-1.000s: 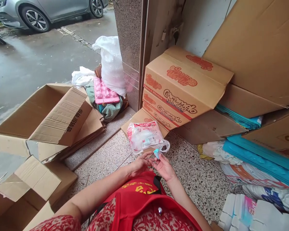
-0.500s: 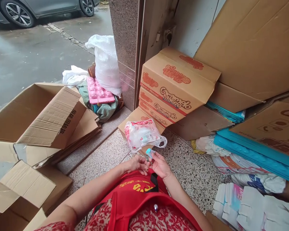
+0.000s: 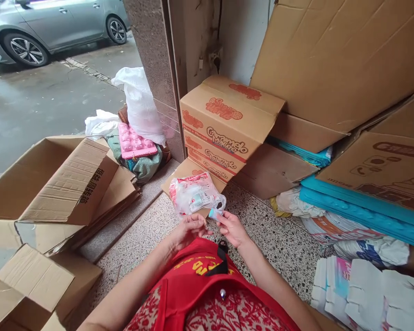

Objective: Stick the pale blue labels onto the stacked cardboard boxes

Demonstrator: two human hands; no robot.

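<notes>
My right hand point(image 3: 232, 230) pinches a small clear tube with a light blue end point(image 3: 215, 214) between thumb and fingers. Just left of it, my left hand point(image 3: 191, 230) has its fingers curled together; anything in them is too small to make out. Beyond both hands lies a clear plastic bag with red print point(image 3: 196, 195), its handle loop close to the tube. The bag rests on the lower flap of a brown printed carton point(image 3: 227, 133). Below my hands hangs a red apron point(image 3: 196, 271) with yellow lettering.
Opened cardboard boxes point(image 3: 62, 184) stand at left. A white sack point(image 3: 138, 103) and a pink moulded tray point(image 3: 136, 141) sit by the pillar. At right are blue sheets point(image 3: 359, 209), leaning cardboard point(image 3: 345, 59) and folded white cartons point(image 3: 369, 294). A car point(image 3: 65, 27) stands outside.
My view has shifted, so the carton and bag appear further left. My left hand has drawn slightly away from my right, which keeps hold of the tube.
</notes>
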